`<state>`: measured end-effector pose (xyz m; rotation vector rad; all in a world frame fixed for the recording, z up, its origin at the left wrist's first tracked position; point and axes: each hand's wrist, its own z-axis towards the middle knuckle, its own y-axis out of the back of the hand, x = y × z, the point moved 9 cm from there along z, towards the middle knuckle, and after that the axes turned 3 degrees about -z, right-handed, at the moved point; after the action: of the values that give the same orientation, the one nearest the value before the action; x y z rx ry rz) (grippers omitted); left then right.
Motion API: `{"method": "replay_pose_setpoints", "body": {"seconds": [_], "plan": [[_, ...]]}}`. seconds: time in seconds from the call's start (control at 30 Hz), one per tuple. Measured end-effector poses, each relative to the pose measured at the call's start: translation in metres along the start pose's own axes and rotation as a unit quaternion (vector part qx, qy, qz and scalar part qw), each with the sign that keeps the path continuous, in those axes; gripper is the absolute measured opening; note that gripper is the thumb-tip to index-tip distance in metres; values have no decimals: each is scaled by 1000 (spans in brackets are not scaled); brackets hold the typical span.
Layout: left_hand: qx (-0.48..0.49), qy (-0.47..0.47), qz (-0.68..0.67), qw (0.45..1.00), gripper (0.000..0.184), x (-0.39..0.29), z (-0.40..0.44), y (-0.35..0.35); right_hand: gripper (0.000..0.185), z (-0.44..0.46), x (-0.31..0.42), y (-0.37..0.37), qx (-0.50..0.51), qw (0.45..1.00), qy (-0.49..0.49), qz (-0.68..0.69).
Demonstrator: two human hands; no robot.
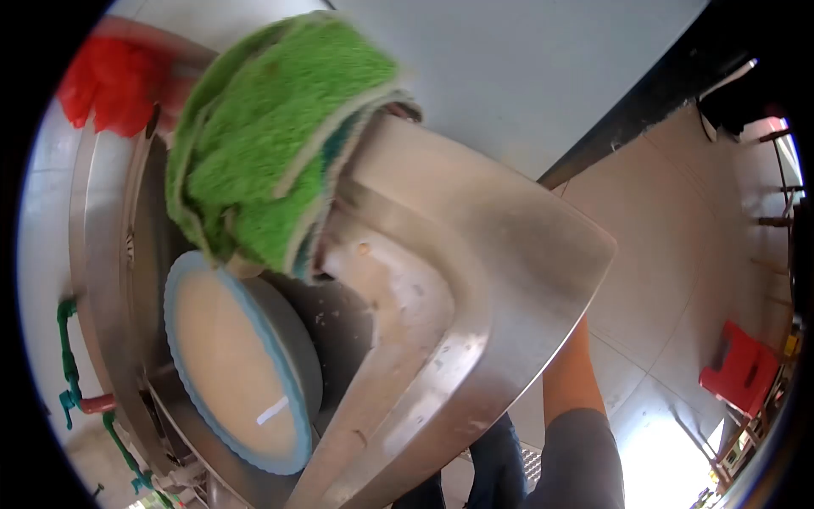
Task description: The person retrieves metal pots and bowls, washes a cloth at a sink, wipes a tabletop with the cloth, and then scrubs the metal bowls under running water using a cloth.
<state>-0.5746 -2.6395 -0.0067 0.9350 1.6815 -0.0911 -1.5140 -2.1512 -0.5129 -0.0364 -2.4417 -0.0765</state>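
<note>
A green terry cloth (263, 144) with a pale edge hangs in folds at the inner corner of the metal sink (517, 254), slightly blurred. Below it in the sink is a round basin (297, 348) with a scalloped light-blue rim, filled with cloudy beige liquid. A short white strip (272, 411) shows against the liquid near the rim. At lower right my right forearm (575, 377), in a pushed-up grey sleeve, passes behind the sink's edge, which hides my right hand. My left hand does not show.
A red plastic bag (114, 85) is at upper left. Green pipes (69, 352) run along the left wall. Beside the sink is a grey panel (526, 76) with a dark edge. On the tiled floor at right stands a red stool (740, 369).
</note>
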Motion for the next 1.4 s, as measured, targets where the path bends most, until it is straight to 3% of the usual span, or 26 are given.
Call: {"method": "replay_pose_setpoints", "body": {"seconds": [0.03,0.07,0.17,0.27,0.3,0.33,0.37,0.5,0.53,0.63,0.7,0.77,0.8,0.83,0.9,0.93,0.97,1.0,1.03,1.1,1.2,1.23,1.27,1.3,1.37,1.4], "plan": [[-5,8,-17,1000,21,1,4,22,29,33,-34,27,-34,987,10,159],[-8,16,-42,999,20,5,12,45,27,-45,22,18,37,940,83,328],[-7,31,-116,993,20,16,39,97,27,-94,4,88,29,957,-1,289],[51,15,-165,985,23,32,72,106,31,-229,72,73,364,891,80,258],[82,6,-163,983,22,30,74,102,36,-274,90,83,286,926,83,234],[86,3,-164,983,24,33,77,99,38,-310,93,106,56,974,59,211],[89,2,-173,981,27,31,63,92,39,-345,102,106,88,978,51,181],[142,-34,-195,970,45,6,26,70,34,-524,152,-6,208,971,42,114],[111,-20,-206,972,46,25,70,82,31,-549,149,-33,275,956,44,89],[177,-36,-232,956,42,-3,34,65,21,-634,117,-126,455,887,66,36],[280,-73,-229,929,42,2,62,64,17,-726,58,-215,551,834,25,-15],[306,-25,-275,911,41,-9,71,61,20,-804,-13,-282,528,839,57,-117],[279,50,-325,902,41,-15,66,59,23,-847,-49,-310,534,823,91,-171],[275,15,-259,926,39,-33,59,67,24,-892,-86,-337,550,813,78,-173],[323,63,-273,904,39,-38,84,58,25,-956,-163,-379,599,728,159,-292],[324,67,-279,902,37,-47,82,56,32,-1002,-186,-403,646,653,277,-281],[308,-25,-202,929,35,-66,78,61,42,-1045,-202,-417,589,490,580,-279],[305,-81,-140,939,32,-74,84,63,50,-1069,-250,-435,581,382,611,-378],[294,-137,-78,943,30,-84,89,64,49,-1094,-270,-449,535,313,674,-403],[275,-160,-56,946,28,-96,99,59,42,-1130,-274,-490,507,263,741,-351],[265,-177,11,948,28,-104,105,60,33,-1076,-329,-593,543,248,657,-461],[262,-97,-58,958,30,-108,104,60,32,-1042,-344,-625,566,304,583,-498],[250,-114,-2,962,32,-104,109,62,34,-1014,-340,-641,609,426,434,-509],[231,-149,28,961,33,-101,117,63,38,-987,-336,-641,562,523,393,-506],[201,-178,35,963,35,-103,123,64,44,-996,-317,-603,472,541,503,-481],[198,-166,30,966,35,-101,128,62,44,-1013,-318,-572,505,537,475,-482]]}}
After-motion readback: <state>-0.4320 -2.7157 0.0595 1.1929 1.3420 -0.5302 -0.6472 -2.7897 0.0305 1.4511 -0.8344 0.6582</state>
